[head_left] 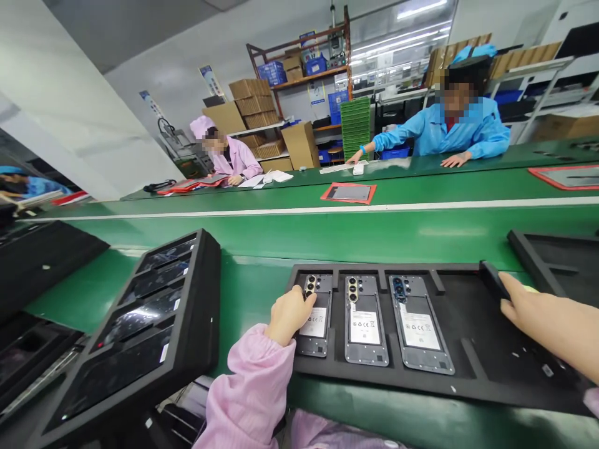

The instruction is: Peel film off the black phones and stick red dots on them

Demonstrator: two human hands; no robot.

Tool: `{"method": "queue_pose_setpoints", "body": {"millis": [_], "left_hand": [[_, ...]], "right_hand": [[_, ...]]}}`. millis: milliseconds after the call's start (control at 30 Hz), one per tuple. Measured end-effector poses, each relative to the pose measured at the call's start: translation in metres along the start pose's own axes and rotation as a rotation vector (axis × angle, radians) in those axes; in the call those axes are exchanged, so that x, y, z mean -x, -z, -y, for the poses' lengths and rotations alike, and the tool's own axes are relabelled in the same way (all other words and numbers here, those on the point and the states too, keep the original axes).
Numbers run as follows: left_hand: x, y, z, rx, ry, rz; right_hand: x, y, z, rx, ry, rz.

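A black foam tray lies in front of me with three phones in its slots, backs up and covers off, their white-labelled batteries showing. My left hand is closed at the upper left edge of the left phone, thumb beside its camera rings. The middle phone has pale gold camera rings; the right phone has dark blue ones. Over the tray's right end, my right hand grips a dark flat piece, seen nearly edge-on. Its exact kind is unclear.
At my left, a tilted black foam tray holds several dark glossy panels. Another black tray stands at the right. Across the green bench, a person in pink and a person in blue sit. A red-edged sheet lies between us.
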State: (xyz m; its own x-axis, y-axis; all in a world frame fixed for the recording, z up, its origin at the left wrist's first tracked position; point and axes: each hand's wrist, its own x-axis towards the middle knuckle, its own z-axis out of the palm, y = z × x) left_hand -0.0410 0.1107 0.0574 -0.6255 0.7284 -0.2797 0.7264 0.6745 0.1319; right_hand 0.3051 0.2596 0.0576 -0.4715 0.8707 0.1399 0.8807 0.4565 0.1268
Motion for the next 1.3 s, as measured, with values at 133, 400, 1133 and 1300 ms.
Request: {"method": "queue_pose_setpoints", "body": {"millis": [133,400,1133,1300], "left_hand": [[-0.001,0.000,0.000,0.060,-0.005,-0.017],[-0.017,0.001,0.006,0.231,0.001,-0.005],[0.004,0.000,-0.029,1.386,-0.127,0.304],[0.001,-0.023,-0.050,1.280,-0.087,0.390]], "right_hand": [[-0.011,0.029,-0.004,0.043,-0.085,0.187],[-0.012,0.072,0.080,0.162,0.027,0.184],[-0.027,0.040,0.121,0.108,0.174,0.233],[-0.026,0.035,0.121,0.086,0.160,0.249]]}}
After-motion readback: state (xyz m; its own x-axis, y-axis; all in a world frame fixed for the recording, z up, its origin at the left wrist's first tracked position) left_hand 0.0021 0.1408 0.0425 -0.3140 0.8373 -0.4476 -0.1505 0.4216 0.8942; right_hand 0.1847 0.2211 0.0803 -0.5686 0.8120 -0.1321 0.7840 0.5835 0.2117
